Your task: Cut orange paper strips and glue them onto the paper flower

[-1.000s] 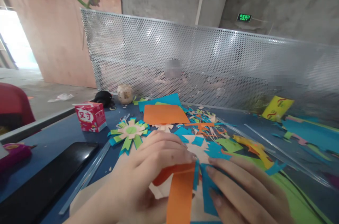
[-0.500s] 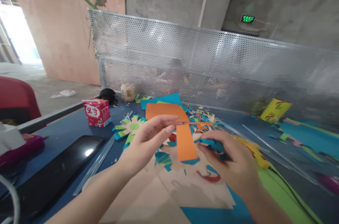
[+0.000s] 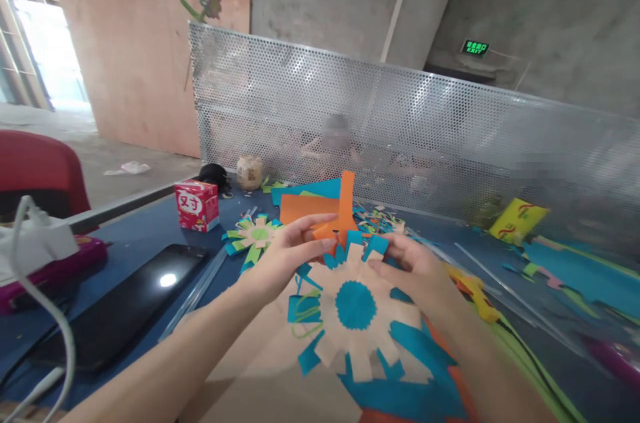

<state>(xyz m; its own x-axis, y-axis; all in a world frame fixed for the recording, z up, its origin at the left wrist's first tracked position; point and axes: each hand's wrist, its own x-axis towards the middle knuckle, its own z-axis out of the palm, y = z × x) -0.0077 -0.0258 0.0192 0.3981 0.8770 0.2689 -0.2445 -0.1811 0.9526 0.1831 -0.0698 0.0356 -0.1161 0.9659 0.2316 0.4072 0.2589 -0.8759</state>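
Observation:
A paper flower (image 3: 356, 306) with cream and blue petals and a round blue centre is held up, tilted toward me, above the blue table (image 3: 130, 236). My left hand (image 3: 287, 256) pinches its upper left edge together with an orange paper strip (image 3: 341, 210) that sticks up behind it. My right hand (image 3: 415, 266) grips the flower's upper right edge with curled fingers. Cream and blue paper sheets (image 3: 280, 363) lie beneath.
A finished green-and-cream paper flower (image 3: 255, 236), orange sheet (image 3: 300, 206), red carton (image 3: 197, 204), black phone (image 3: 130, 303), clear sticks (image 3: 197, 290), white power strip with cable (image 3: 30, 246) and a perforated metal screen (image 3: 400, 130). Paper scraps and a yellow packet (image 3: 517, 220) lie to the right. People sit behind the screen.
Both hands lifted off the table. The orange strip, first flat then hanging, now points upward, and the cream-and-blue flower has come up between both hands, face toward me.

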